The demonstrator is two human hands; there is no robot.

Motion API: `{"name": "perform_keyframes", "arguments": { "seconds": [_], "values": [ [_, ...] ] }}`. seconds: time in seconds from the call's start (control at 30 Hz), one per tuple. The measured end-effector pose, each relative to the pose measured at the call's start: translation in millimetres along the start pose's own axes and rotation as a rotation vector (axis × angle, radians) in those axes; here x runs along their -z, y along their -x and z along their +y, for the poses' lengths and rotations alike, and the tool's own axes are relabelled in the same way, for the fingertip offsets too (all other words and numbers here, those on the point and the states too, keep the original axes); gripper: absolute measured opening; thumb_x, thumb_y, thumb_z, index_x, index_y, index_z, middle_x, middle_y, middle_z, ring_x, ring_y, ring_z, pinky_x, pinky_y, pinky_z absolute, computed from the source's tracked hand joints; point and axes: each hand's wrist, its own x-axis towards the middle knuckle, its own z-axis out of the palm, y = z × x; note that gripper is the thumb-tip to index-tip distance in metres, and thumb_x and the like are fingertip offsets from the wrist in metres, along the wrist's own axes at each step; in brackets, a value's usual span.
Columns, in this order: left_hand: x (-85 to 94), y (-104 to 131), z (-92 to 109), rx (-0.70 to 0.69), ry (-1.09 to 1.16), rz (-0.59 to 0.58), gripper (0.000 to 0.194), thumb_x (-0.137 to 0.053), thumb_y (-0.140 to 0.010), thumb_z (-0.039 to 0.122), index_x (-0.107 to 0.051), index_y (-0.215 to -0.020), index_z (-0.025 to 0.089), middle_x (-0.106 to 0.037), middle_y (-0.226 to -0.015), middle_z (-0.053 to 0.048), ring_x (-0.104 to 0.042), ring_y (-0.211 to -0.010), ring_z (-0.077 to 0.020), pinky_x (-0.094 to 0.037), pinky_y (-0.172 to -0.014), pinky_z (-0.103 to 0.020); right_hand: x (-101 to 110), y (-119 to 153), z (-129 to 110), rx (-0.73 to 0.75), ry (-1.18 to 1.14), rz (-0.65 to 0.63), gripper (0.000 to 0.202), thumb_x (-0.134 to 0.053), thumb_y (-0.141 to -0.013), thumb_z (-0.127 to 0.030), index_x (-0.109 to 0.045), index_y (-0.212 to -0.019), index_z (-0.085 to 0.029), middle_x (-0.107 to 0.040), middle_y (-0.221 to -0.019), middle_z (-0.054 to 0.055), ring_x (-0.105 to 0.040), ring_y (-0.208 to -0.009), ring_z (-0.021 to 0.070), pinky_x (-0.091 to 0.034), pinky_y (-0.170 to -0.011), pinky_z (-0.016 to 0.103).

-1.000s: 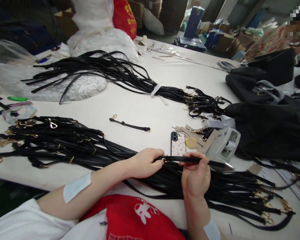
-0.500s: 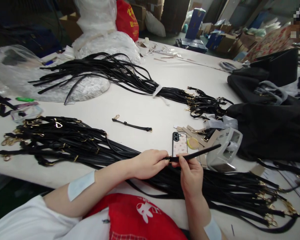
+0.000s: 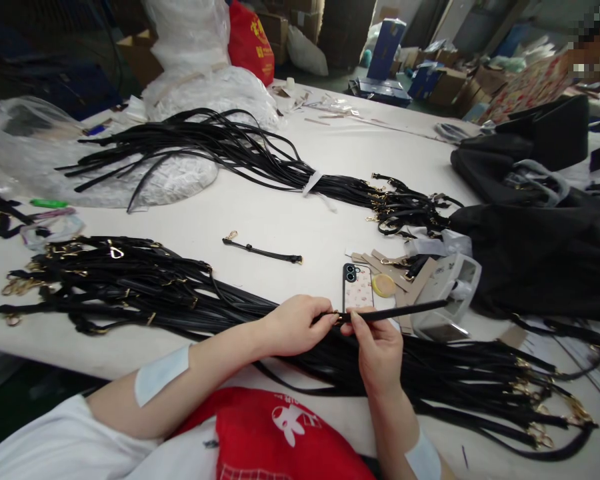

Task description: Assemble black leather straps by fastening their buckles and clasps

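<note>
Both hands pinch one narrow black strap (image 3: 405, 311) in front of me. My left hand (image 3: 297, 325) closes on it by a small gold buckle (image 3: 337, 318). Just right of the buckle, my right hand (image 3: 379, 350) grips the strap between thumb and fingers, and the free end sticks out to the right. Below my hands runs a long bundle of black straps (image 3: 240, 298), with gold clasps (image 3: 540, 433) at the right. A short black strap (image 3: 267, 251) with a gold hook lies alone beyond my left hand.
A phone (image 3: 357, 287), a yellow round item (image 3: 384, 285) and a white tape dispenser (image 3: 450, 297) sit beyond my right hand. Farther back lies a tied strap bundle (image 3: 260, 157). Black bags (image 3: 535, 253) fill the right side; plastic-wrapped material (image 3: 180, 177) stands at the left.
The strap's free end has swung lower, to nearly level, and reaches a little farther right. Both hands keep their pinch near the buckle. The whole view has shifted slightly.
</note>
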Motion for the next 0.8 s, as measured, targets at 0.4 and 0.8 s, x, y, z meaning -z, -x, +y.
{"name": "perform_keyframes", "arguments": {
  "seconds": [0.4, 0.8],
  "values": [
    [-4.6, 1.7, 4.1, 0.081, -0.093, 0.071, 0.025, -0.046, -0.088, 0.031, -0.057, -0.069, 0.019, -0.061, -0.064, -0.001, -0.05, -0.056, -0.0141, -0.03, -0.053, -0.025, -2.3, 1.5, -6.2, 0.227, 0.287, -0.076, 0.008, -0.066, -0.085, -0.022, -0.073, -0.089, -0.02, -0.07, -0.079, 0.004, -0.066, -0.071, 0.018, -0.055, -0.069, 0.033],
    [-10.4, 4.7, 7.5, 0.043, 0.014, 0.136, 0.012, -0.058, -0.084, 0.031, -0.054, -0.085, 0.02, -0.064, -0.073, 0.0, -0.056, -0.064, -0.0155, -0.038, -0.059, -0.026, 1.7, -0.3, -23.8, 0.354, 0.219, 0.011, 0.021, -0.045, -0.096, -0.025, -0.064, -0.105, -0.023, -0.063, -0.105, 0.007, -0.06, -0.099, 0.0219, -0.045, -0.089, 0.04]
  ]
}}
